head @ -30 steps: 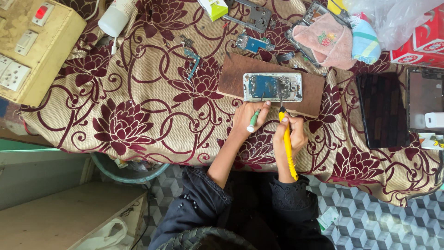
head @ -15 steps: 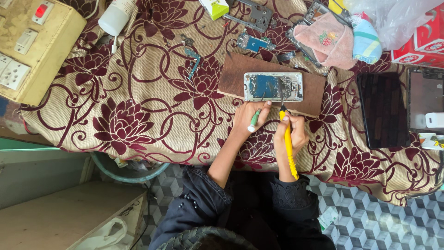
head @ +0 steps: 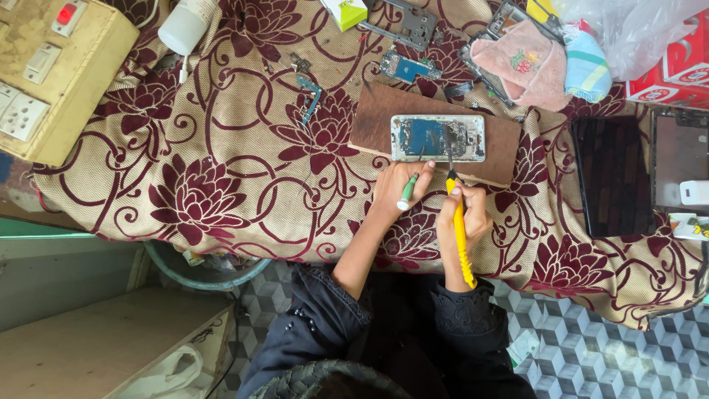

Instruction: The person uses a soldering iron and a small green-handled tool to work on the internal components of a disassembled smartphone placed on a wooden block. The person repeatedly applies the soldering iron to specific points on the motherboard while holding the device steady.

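Right hand grip closed around yellow-handled tool, tip on opened phone just above. Left hand grip pinches small green tool, beside phone's lower edge. Phone lies on brown board on floral-clothed surface. Red box far up-right of grips; yellow-green packet up-left; beige switchboard far left.
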